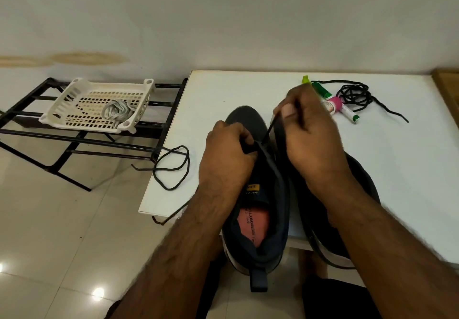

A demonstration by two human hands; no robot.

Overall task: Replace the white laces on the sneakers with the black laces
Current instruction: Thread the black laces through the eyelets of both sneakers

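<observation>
Sneaker [258, 216] overhanging table [397, 159] edge, both hands on black lace [269, 129]

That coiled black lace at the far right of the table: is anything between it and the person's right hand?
Yes. The green and white marker and a pink-capped tube lie between the right hand and the spare black lace. They are low and could be reached over.
</observation>
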